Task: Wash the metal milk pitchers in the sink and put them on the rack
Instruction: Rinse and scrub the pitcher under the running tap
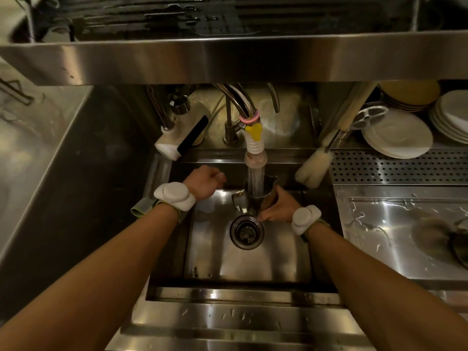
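Milk pitcher (255, 198) held under the running tap, inside the sink (253, 264).

Just past the drain strainer (247, 231), my right hand (277, 207) has its fingers clamped round the steel pitcher, which stands upright toward the basin's far edge while the water stream (255, 177) from the faucet nozzle (255, 148) falls into its mouth. My left hand (205, 182) hovers near the far left corner, fingers curled together with nothing visible in them. A bottle brush (314, 168) leans at the far right corner, and white plates (397, 138) are stacked beyond it.

Café kitchen: steel sink (253, 264), stacked plates (397, 138), overhead shelf (228, 62).
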Demonstrator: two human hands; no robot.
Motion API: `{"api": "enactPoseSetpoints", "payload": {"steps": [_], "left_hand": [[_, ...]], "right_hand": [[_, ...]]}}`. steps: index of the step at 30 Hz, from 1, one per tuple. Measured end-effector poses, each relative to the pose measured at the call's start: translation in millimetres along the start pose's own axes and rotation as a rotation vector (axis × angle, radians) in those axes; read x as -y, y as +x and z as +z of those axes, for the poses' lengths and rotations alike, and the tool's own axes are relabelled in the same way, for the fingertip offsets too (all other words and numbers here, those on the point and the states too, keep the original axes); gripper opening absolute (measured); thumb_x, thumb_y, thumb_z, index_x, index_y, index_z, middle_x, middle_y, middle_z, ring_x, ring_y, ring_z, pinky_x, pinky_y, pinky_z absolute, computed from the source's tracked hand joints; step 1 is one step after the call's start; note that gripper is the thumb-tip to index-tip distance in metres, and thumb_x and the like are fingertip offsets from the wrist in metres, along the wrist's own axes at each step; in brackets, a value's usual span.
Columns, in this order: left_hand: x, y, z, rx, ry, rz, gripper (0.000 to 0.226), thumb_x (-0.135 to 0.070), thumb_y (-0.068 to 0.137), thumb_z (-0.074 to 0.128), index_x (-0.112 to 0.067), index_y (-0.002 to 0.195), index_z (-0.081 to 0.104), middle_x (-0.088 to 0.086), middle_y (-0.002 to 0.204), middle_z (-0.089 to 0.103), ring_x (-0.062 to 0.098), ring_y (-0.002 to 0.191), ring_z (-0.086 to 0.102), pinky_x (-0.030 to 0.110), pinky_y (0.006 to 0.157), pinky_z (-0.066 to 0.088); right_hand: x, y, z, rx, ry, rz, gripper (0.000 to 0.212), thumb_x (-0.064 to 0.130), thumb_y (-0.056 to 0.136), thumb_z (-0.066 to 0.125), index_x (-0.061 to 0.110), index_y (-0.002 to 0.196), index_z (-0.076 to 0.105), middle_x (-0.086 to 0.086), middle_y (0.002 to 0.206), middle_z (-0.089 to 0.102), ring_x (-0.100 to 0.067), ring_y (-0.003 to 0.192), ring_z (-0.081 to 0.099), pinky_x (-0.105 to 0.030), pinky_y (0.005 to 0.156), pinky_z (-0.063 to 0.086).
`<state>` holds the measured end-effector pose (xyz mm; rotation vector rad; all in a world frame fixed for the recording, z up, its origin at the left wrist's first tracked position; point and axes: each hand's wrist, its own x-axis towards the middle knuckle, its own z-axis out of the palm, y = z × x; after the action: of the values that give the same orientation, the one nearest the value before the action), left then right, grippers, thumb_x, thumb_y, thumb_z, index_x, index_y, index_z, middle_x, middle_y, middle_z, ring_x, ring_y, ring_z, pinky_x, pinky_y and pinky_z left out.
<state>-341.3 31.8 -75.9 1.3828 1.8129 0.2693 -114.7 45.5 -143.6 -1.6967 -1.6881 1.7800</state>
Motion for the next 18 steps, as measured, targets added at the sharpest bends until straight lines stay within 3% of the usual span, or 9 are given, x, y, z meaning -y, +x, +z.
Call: {"api": "enactPoseSetpoints", "payload": {"steps": [3, 5, 7, 9, 11, 14, 16, 18], "left_hand": [[-7.8, -4.2, 6.2, 0.112, -0.058, 0.002, 0.04, -0.038, 0.096, 0.044, -0.008, 0.094, 0.069, 0.011, 0.096, 0.068, 0.018, 0.086, 0.058, 0.034, 0.091, 0.047], [-16.9, -10.4, 9.9, 0.196, -0.095, 0.013, 0.039, -0.032, 0.097, 0.047, 0.0, 0.1, 0.069, 0.009, 0.095, 0.067, 0.015, 0.088, 0.058, 0.024, 0.083, 0.044], [-20.8, -12.5, 10.6, 0.218, -0.125, 0.052, 0.034, -0.022, 0.096, 0.049, 0.005, 0.095, 0.069, 0.008, 0.086, 0.067, 0.014, 0.081, 0.06, 0.021, 0.08, 0.044], [-22.0, -14.1, 10.7, 0.213, -0.082, 0.083, 0.029, -0.019, 0.096, 0.05, -0.001, 0.083, 0.068, 0.003, 0.073, 0.065, 0.01, 0.07, 0.058, 0.019, 0.075, 0.045], [-23.0, -16.0, 12.5, 0.201, -0.018, 0.09, 0.026, -0.018, 0.095, 0.051, -0.005, 0.08, 0.067, 0.001, 0.068, 0.061, 0.007, 0.063, 0.054, 0.017, 0.068, 0.043], [-22.4, -18.0, 16.1, 0.119, 0.197, 0.117, 0.023, -0.025, 0.093, 0.054, -0.011, 0.081, 0.068, 0.004, 0.072, 0.063, 0.012, 0.065, 0.056, 0.025, 0.072, 0.044], [-21.9, -21.8, 15.2, 0.036, 0.352, 0.132, 0.024, -0.034, 0.091, 0.055, -0.016, 0.084, 0.07, 0.006, 0.08, 0.066, 0.019, 0.077, 0.062, 0.032, 0.078, 0.049], [-24.1, -27.2, 12.4, -0.034, 0.473, 0.167, 0.026, -0.038, 0.09, 0.055, -0.018, 0.087, 0.071, 0.007, 0.087, 0.068, 0.024, 0.085, 0.064, 0.035, 0.083, 0.047]], "right_hand": [[4.4, -1.7, 4.7, -0.051, 0.089, -0.011, 0.101, -0.001, 0.062, 0.083, 0.012, 0.144, 0.027, -0.005, 0.124, 0.055, -0.024, 0.118, 0.053, -0.036, 0.095, 0.049], [10.5, -3.9, 9.9, -0.017, 0.095, -0.04, 0.097, 0.0, 0.062, 0.083, 0.013, 0.142, 0.031, -0.003, 0.123, 0.056, -0.021, 0.113, 0.053, -0.033, 0.091, 0.049], [14.7, -6.1, 11.5, 0.002, 0.09, -0.011, 0.089, 0.003, 0.062, 0.084, 0.012, 0.137, 0.037, 0.002, 0.107, 0.059, -0.02, 0.103, 0.057, -0.025, 0.076, 0.053], [15.2, -10.1, 9.0, 0.046, 0.068, 0.013, 0.085, 0.005, 0.063, 0.085, 0.011, 0.135, 0.039, 0.004, 0.1, 0.062, -0.016, 0.093, 0.061, -0.016, 0.059, 0.051], [10.9, -14.8, 3.7, 0.087, 0.047, 0.015, 0.091, 0.001, 0.066, 0.083, 0.012, 0.14, 0.032, 0.0, 0.119, 0.059, -0.02, 0.101, 0.061, -0.014, 0.053, 0.048], [1.0, -27.3, -12.2, 0.081, 0.063, 0.081, 0.094, -0.008, 0.069, 0.077, 0.011, 0.145, 0.026, -0.008, 0.138, 0.046, -0.027, 0.128, 0.046, -0.02, 0.064, 0.051], [-3.8, -36.7, -20.8, 0.078, 0.054, 0.1, 0.082, -0.011, 0.071, 0.074, 0.006, 0.141, 0.034, -0.014, 0.137, 0.048, -0.026, 0.122, 0.049, -0.009, 0.051, 0.047], [-6.4, -40.0, -25.5, 0.07, 0.016, 0.116, 0.077, -0.009, 0.074, 0.073, 0.003, 0.14, 0.036, -0.018, 0.133, 0.053, -0.02, 0.099, 0.057, -0.005, 0.04, 0.04]]}}
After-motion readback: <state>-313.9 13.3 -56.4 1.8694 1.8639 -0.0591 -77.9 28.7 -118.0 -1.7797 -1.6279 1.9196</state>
